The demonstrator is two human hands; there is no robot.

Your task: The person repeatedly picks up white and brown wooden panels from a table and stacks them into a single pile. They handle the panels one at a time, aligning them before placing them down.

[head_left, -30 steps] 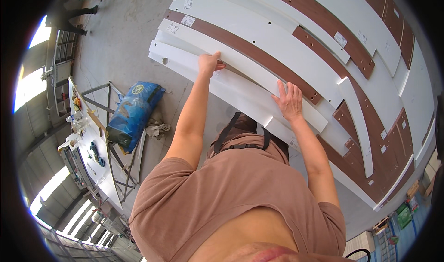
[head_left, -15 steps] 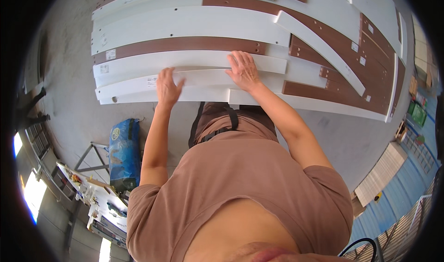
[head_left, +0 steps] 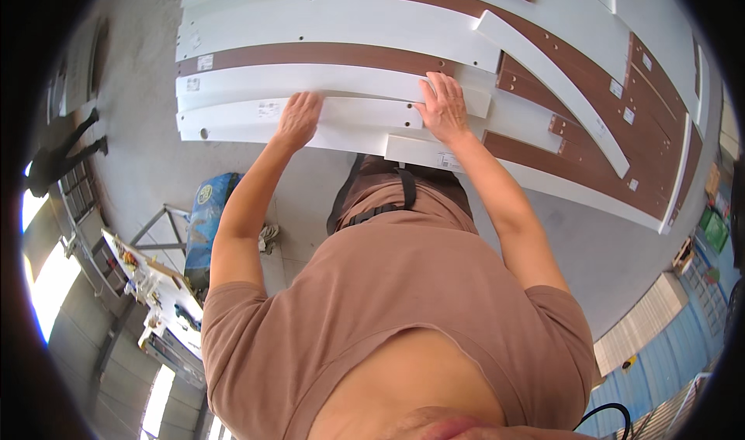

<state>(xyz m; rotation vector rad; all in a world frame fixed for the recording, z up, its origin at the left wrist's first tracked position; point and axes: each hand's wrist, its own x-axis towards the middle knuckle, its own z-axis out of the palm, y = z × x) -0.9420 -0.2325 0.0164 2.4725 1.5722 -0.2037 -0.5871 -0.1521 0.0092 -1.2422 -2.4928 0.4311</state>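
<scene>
My left hand (head_left: pixel 301 120) lies over the front white board (head_left: pixel 349 112), its fingers bent together at the far edge. The fingertips are slightly blurred, and the thumb is hidden. Two dark holes show at this board's right end, close beside the thumb of my right hand (head_left: pixel 445 110). That hand is open, fingers stretched forward over the right part of a second white board (head_left: pixel 256 79) just behind. Each of the two boards bears a pale label near its left end. Below them lies a wider white panel (head_left: pixel 310 149) with a round hole at its left corner.
More white and brown panels cover the stack, with a curved white strip (head_left: pixel 555 95) lying slantwise across the brown panel (head_left: pixel 644 157) on the right. A blue bag (head_left: pixel 209 223) stands on the floor to the left, near a metal frame (head_left: pixel 163 230) and a cluttered workbench (head_left: pixel 159 296).
My left hand has shifted right, and its spread thumb and fingers have drawn together over the board. The right hand has slid a little right, uncovering the front board's holed end.
</scene>
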